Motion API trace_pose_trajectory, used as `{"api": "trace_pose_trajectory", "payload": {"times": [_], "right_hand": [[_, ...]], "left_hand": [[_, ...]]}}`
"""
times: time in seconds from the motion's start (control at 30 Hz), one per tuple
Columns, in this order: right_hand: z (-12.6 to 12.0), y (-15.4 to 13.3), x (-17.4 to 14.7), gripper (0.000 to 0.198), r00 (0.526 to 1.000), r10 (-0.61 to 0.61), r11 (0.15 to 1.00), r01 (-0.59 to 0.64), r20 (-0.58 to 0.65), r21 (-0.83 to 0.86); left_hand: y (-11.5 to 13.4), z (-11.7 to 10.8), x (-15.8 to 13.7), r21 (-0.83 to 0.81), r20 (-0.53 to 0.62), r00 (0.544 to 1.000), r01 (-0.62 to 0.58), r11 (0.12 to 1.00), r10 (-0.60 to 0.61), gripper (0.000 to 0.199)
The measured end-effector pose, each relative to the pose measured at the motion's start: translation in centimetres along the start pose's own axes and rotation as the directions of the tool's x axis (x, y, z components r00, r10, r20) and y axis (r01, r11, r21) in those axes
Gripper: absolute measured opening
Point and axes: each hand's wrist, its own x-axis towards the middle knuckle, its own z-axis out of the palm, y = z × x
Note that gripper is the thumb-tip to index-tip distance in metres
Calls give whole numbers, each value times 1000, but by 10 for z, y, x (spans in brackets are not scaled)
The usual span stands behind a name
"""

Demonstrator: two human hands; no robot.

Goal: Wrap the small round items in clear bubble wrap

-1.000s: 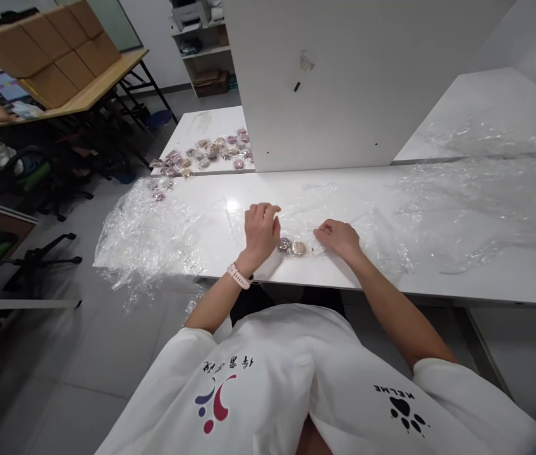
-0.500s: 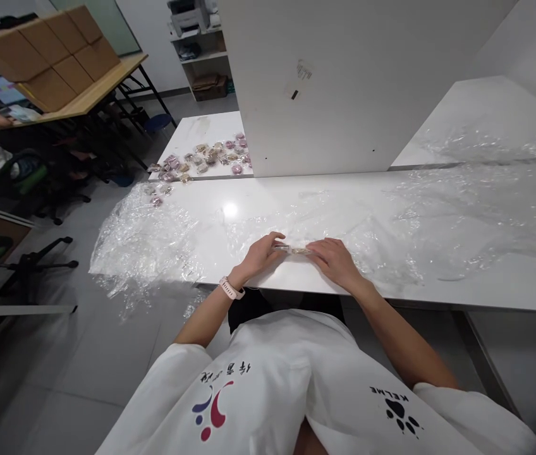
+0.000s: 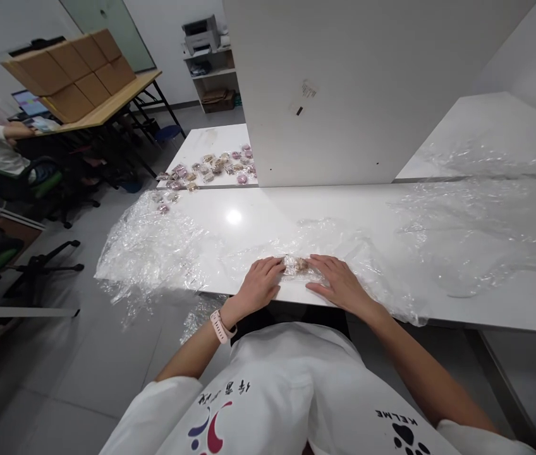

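The small bundle of brownish, rounded pieces in shiny clear plastic film [image 3: 295, 265] lay between the two bare hands, close to the front edge of the long white tabletop [image 3: 268, 212]. From my end of the head-camera feed, I saw the left hand [image 3: 257, 284] at the bundle's left end and the right hand [image 3: 341, 282] at its right end, fingertips touching it on both sides. Each thumb stood apart from its fingers, nearer the table edge — I could not tell whether the fingers were gripping the wrapped pieces or only pressing on them.

A flat, thin sheet of clear plastic [image 3: 318, 229] spread behind the bundle, and more of it ran past the right hand. I had a crumpled, glossy heap of clear plastic film [image 3: 142, 246] well to the left, part of it drooping over the edge. Beyond that heap, many small, round, individually wrapped pieces in pink and tan [image 3: 218, 166] lay scattered — well apart from both hands. A pale pink strap watch [image 3: 219, 327] circled the left wrist.
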Motion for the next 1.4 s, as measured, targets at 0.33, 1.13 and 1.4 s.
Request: {"api": "trace_pose_trajectory", "payload": {"times": [0.33,1.13,1.4], "right_hand": [[-26,12,14,37,959,224,959,-248,171,135],[20,-26,15,35,943,334,934,-331,0,133],[16,-23,19,31,938,345,930,-347,38,120]], "left_hand": [[-31,-12,14,-195,14,942,330,924,-334,22],[14,23,39,-24,-350,733,616,788,-583,43],[23,18,47,-476,-86,658,632,611,-748,60]]}}
